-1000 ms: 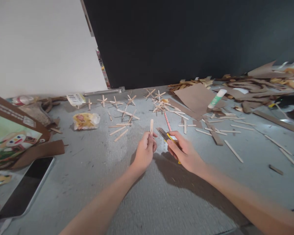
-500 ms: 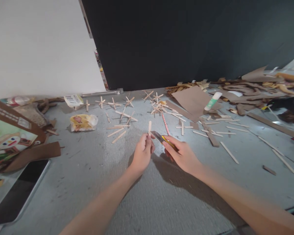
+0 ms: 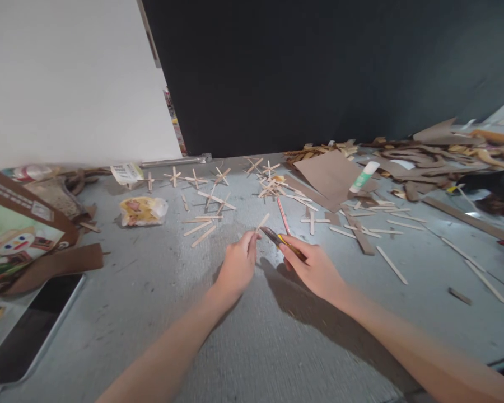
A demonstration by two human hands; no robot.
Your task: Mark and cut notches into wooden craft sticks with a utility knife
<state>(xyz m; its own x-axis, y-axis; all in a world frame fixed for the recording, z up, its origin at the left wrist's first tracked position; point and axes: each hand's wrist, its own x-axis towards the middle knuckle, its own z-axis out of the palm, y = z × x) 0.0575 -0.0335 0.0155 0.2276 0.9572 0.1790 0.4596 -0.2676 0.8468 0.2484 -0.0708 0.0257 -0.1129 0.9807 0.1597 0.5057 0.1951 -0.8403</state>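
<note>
My left hand (image 3: 236, 263) pinches a short wooden craft stick (image 3: 262, 222) that tilts up and to the right. My right hand (image 3: 313, 266) is closed round a yellow and black utility knife (image 3: 282, 239), whose front end points left toward the stick and sits just below its upper end. Both hands hover over the grey floor (image 3: 159, 291). A red pencil (image 3: 283, 215) lies just beyond the knife.
Loose craft sticks and glued stick crosses (image 3: 218, 197) are scattered ahead. Brown cardboard sheets and scraps (image 3: 331, 173) and a glue stick (image 3: 363, 177) lie to the right. A plastic packet (image 3: 143, 209) lies left. A picture board (image 3: 12, 235) and a dark tablet (image 3: 33, 330) are at far left.
The stick in my left hand has tilted from upright to leaning right, and that hand moved slightly left and down. The knife tip stays close to the stick.
</note>
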